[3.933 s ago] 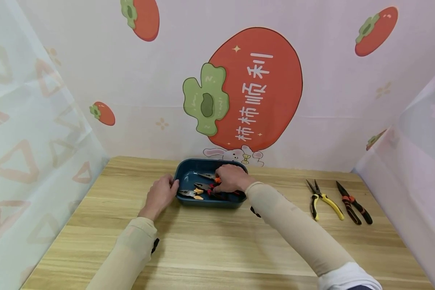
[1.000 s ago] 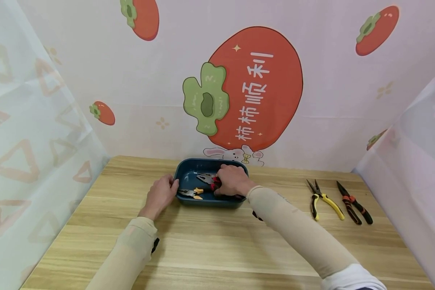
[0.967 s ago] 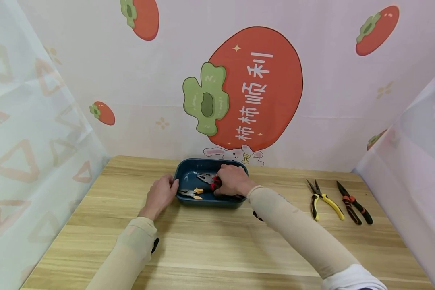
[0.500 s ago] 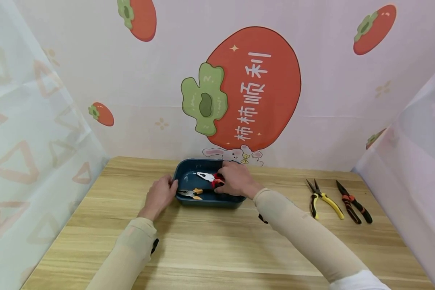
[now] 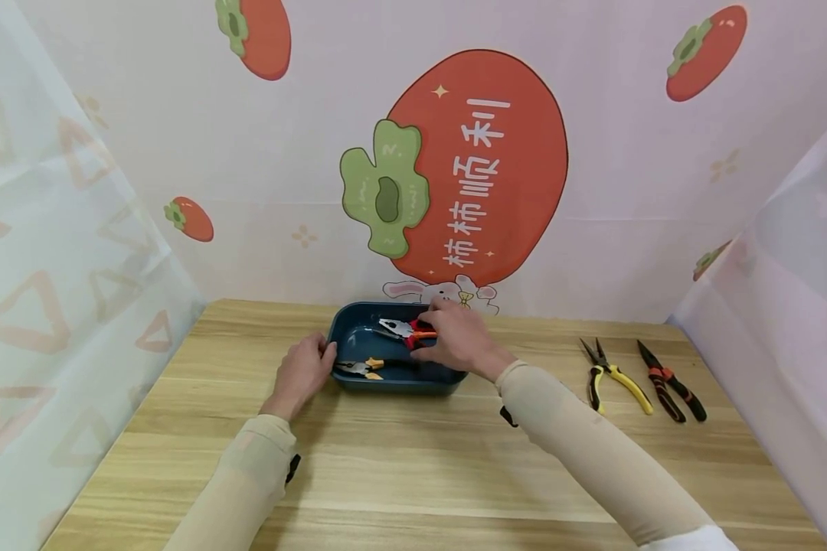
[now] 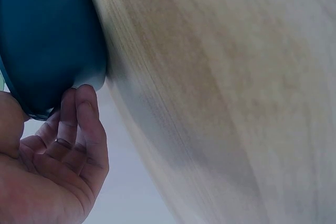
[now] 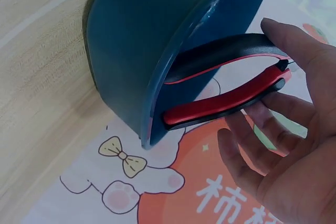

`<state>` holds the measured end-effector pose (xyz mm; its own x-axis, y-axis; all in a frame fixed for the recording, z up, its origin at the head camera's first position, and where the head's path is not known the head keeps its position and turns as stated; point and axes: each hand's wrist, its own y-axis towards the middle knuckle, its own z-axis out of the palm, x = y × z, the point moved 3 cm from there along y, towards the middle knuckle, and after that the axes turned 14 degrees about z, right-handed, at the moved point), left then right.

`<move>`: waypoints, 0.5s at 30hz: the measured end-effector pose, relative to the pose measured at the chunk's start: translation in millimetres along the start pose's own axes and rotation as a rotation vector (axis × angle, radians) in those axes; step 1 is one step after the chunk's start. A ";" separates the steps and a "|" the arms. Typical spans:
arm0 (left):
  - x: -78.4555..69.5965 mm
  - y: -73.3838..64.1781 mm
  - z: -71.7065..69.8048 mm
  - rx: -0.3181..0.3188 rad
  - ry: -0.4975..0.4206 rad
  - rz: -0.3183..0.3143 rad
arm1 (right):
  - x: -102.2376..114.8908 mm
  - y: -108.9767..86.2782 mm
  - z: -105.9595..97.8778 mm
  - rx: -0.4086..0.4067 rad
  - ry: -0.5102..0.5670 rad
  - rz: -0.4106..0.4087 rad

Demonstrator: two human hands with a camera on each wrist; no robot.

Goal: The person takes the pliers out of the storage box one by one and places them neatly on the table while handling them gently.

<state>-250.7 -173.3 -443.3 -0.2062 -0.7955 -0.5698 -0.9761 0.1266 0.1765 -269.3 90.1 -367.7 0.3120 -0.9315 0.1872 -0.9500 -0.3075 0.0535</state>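
My left hand (image 5: 302, 375) holds the left end of a dark blue tray (image 5: 394, 388), thumb at the rim and fingertips against the outer wall in the left wrist view. Inside the tray, my right hand (image 5: 462, 340) spans red-and-black-handled pliers (image 7: 226, 100), thumb on one handle and fingers along the other. Their silver jaws point left in the head view. An orange handle (image 5: 424, 334) of another pair shows right beside them, partly covered. Pliers with yellow-and-black handles (image 5: 372, 365) lie along the tray's front side.
Long-nose pliers with yellow-and-black handles (image 5: 612, 375) lie on the wooden table (image 5: 386, 467) at the right. Beside them are black-nosed pliers with orange-and-black handles (image 5: 671, 381). A printed wall sheet (image 5: 276, 260) rises right behind the tray.
The red-handled pliers have moved toward the tray's back, over the orange-handled pair. My right hand has shifted slightly right with its fingers more spread. My left hand stays at the tray's left end.
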 end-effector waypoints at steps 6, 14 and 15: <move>0.7 0.2 0.2 -0.004 0.000 0.005 | -5.9 -6.0 -6.3 -0.030 0.038 0.030; 0.3 0.0 0.4 -0.006 0.002 0.006 | -15.6 -15.1 -15.6 -0.114 0.151 0.026; 0.3 -0.2 0.4 -0.005 0.002 0.008 | -17.2 -16.7 -16.5 -0.124 0.162 0.029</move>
<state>-250.6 -173.3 -443.8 -0.2143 -0.7955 -0.5668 -0.9740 0.1305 0.1852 -259.0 114.4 -355.6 0.2886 -0.8931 0.3451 -0.9554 -0.2453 0.1642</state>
